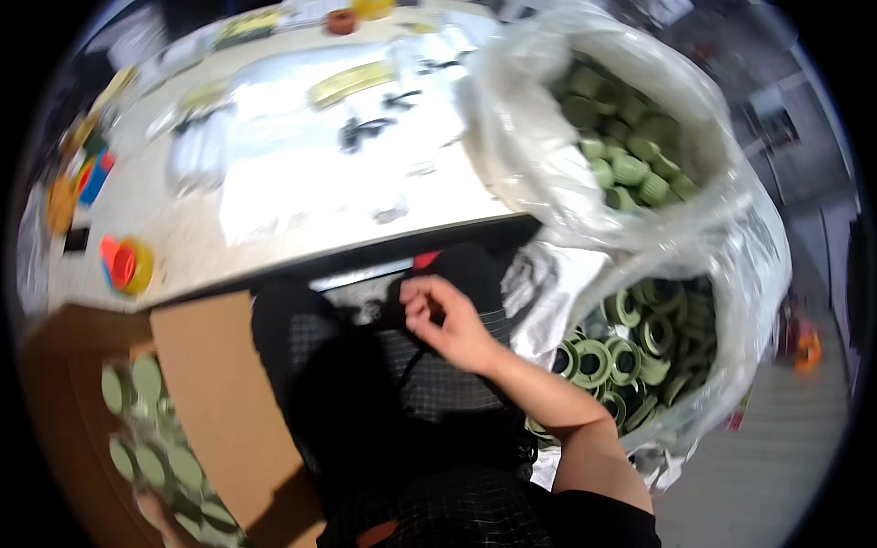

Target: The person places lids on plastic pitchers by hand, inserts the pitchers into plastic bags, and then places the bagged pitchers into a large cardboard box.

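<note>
My right hand [449, 321] is held over my lap, its fingers curled inward with thumb and forefinger close together. Something dark shows at the fingertips, but it blends with my black checked clothing and I cannot make it out. At the lower left, a blurred bit of skin, seemingly my left hand [151, 510], is down in a cardboard box [206, 393]. Green round-topped parts [151, 464] lie there in rows, close to that hand. Its fingers cannot be made out.
On my right, one clear plastic bag [521, 119] holds green ribbed caps [630, 169]; another below it holds green rings [594, 363] with dark centres. Ahead, a white table [196, 256] bears clear plastic bags, small black pieces [365, 132] and yellow tape rolls [137, 265].
</note>
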Available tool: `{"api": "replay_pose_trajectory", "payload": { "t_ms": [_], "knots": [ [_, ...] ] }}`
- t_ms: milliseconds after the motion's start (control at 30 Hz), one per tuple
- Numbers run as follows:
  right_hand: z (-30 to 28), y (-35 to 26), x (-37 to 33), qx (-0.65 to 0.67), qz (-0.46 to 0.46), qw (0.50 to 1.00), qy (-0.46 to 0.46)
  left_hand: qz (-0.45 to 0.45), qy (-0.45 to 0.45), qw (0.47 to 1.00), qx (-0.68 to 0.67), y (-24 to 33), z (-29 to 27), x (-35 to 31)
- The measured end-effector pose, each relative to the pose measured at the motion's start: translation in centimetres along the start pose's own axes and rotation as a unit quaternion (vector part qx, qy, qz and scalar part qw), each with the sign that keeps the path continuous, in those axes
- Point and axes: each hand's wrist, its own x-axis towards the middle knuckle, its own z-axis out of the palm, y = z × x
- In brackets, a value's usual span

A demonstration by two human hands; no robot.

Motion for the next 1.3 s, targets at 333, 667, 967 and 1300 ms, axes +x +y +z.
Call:
{"api": "replay_pose_trajectory", "payload": {
  "t_ms": [333,667,967,1300],
  "knots": [
    [-36.0,8.9,4.2,-0.198,-0.013,0.793,0.576,0.061,0.288,0.945,0.139,21.9,-0.3,-1.8],
    [-48.8,14.0,-0.2,0.159,0.118,0.708,0.678,0.565,-0.015,0.810,-0.157,59.5,-9.5,-27.4],
    [-35.6,5.8,1.8,-0.393,-0.140,0.723,0.550,0.584,0.026,0.793,-0.171,62.4,-9.7,-29.1],
    [-4.2,-2.2,6.9,0.212,-0.120,0.931,0.271,0.479,-0.111,0.750,-0.443,68.0,-12.1,-25.3]
  ]
}}
